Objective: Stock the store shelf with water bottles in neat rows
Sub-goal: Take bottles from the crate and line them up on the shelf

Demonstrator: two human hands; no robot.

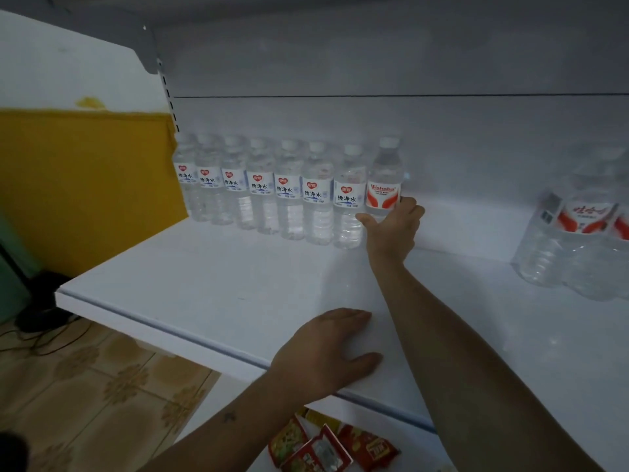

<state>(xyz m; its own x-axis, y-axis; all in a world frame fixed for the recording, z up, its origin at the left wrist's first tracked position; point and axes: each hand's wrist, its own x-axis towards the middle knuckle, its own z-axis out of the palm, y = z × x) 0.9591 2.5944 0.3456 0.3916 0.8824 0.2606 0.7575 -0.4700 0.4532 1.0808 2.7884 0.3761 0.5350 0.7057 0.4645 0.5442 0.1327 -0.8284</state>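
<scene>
My right hand (pixel 391 226) holds the red-labelled bottle (pixel 384 185) low on its body, fingers wrapped round it, at the right end of the back row (pixel 265 189) on the shelf (pixel 211 274). My left hand (pixel 326 349) lies flat near the front edge, fingers straight, holding nothing. To seat it well, I would slide the base against the neighbouring bottle (pixel 349 199), turn the label forward, then release. The shrink-wrapped pack (pixel 575 240) stands well apart at right.

At three o'clock your bottle pack (pixel 578 240) runs off the edge; your right hand (pixel 391 223) hides one bottle's (pixel 384 178) base.
</scene>
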